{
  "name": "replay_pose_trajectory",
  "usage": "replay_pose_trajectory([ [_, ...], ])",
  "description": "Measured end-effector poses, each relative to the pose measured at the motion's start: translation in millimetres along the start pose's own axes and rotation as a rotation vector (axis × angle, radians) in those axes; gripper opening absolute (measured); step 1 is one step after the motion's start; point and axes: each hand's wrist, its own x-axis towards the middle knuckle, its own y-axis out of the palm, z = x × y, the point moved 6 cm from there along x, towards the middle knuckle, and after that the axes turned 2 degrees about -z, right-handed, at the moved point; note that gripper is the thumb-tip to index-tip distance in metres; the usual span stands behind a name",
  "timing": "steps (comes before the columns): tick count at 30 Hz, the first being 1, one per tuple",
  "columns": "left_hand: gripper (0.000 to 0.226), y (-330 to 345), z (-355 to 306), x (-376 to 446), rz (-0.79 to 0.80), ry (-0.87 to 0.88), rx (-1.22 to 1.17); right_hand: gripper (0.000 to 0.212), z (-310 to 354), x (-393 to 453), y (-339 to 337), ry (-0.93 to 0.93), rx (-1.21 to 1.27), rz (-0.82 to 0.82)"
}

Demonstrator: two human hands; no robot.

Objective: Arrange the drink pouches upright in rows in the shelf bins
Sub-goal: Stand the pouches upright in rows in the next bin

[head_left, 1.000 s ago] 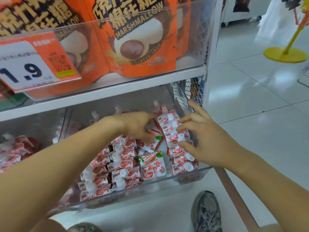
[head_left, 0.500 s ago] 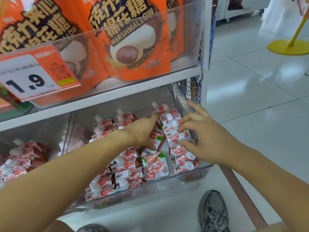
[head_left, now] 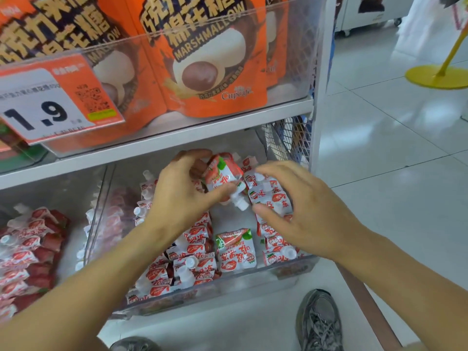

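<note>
Seemingly pouch (head_left: 222, 177) within left hand (head_left: 181, 196).

Left hand (head_left: 182, 191) gripping inverted drink pouch (head_left: 222, 177) above clear bin (head_left: 222, 282); right hand (head_left: 301, 211) open over right-side pouch row (head_left: 272, 196).

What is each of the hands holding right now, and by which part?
The left hand grips a strawberry drink pouch by its body, cap pointing down. The right hand holds nothing, fingers spread over the right row of pouches.
</note>
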Motion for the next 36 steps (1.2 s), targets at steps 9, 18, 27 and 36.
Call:
replay_pose_trajectory([
  [9,0.062,-15,12,-39,0.218,-0.204,-0.187,0.041,33,16,17,0.117,0.432,0.219],
  [18,0.029,-47,30,-45,0.385,-0.118,-0.115,0.048,26,35,30,0.264,0.239,0.272],
  [27,0.070,-58,75,-71,0.342,-0.453,-0.281,0.057,20,22,124,0.034,-0.520,1.026],
  [36,0.049,-49,59,-81,0.332,-0.505,-0.409,0.066,32,37,101,0.003,-0.422,0.900],
])
